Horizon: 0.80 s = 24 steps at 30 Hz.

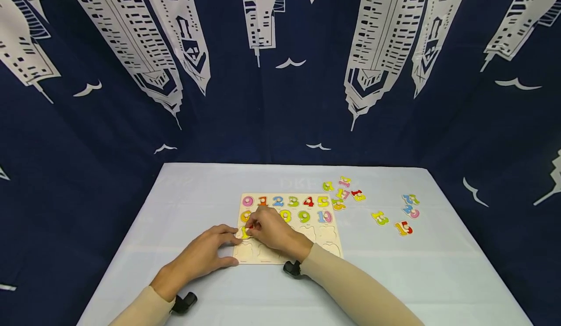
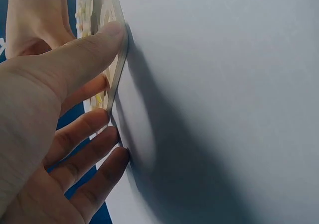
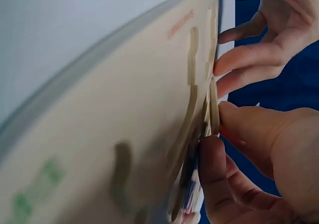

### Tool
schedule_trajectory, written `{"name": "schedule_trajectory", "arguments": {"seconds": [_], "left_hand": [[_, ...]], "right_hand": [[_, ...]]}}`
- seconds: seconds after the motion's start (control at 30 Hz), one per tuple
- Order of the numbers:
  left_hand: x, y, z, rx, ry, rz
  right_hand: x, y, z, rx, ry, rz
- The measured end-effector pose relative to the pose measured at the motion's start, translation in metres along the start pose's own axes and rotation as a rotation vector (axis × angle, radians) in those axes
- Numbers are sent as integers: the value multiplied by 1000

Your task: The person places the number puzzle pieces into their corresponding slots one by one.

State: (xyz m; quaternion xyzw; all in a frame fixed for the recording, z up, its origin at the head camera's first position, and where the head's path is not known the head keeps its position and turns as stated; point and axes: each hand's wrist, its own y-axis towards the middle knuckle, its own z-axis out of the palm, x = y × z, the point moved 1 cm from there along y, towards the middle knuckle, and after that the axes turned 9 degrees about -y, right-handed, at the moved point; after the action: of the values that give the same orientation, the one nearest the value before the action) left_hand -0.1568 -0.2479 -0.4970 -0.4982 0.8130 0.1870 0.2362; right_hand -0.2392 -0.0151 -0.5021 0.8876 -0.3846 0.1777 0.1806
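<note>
A wooden number puzzle board (image 1: 336, 243) lies on the table, its upper two rows filled with coloured numbers from 0 to 10. My right hand (image 1: 276, 231) pinches a yellow-and-red number piece (image 1: 244, 233) over the first recess of the third row. The fingers cover much of that piece, hiding its full number. At the board's left edge is my left hand (image 1: 203, 250), its thumb and fingertips touching the edge. The left wrist view shows that thumb (image 2: 94, 47) laid across the board's rim. In the right wrist view, the pinched piece (image 3: 214, 107) appears edge-on close to the board.
Several loose number pieces lie by the board's upper right corner, among them a red-and-yellow 18 (image 1: 358, 195). Farther right are a yellow-green 13 (image 1: 380, 218), a red-and-yellow piece (image 1: 403, 228) and a blue-and-pink 20 (image 1: 411, 211). A dark blue patterned cloth (image 1: 263, 136) hangs behind the white table (image 1: 197, 185).
</note>
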Motion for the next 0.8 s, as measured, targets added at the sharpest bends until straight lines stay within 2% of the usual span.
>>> {"name": "schedule_trajectory", "arguments": {"seconds": [0.23,0.47,0.67,0.8], "left_hand": [[1,1,1,-14,-6,-7],[4,2,3,-8,13,-11],[3,2,3,21,20,-6],[1,3,3,30,37,-8]], "right_hand": [[5,4,6,9,-3,26],[4,4,4,44,7,36],[-5,-3,0,74,9,31],[-11,-12,-8,62,-15,30]]}}
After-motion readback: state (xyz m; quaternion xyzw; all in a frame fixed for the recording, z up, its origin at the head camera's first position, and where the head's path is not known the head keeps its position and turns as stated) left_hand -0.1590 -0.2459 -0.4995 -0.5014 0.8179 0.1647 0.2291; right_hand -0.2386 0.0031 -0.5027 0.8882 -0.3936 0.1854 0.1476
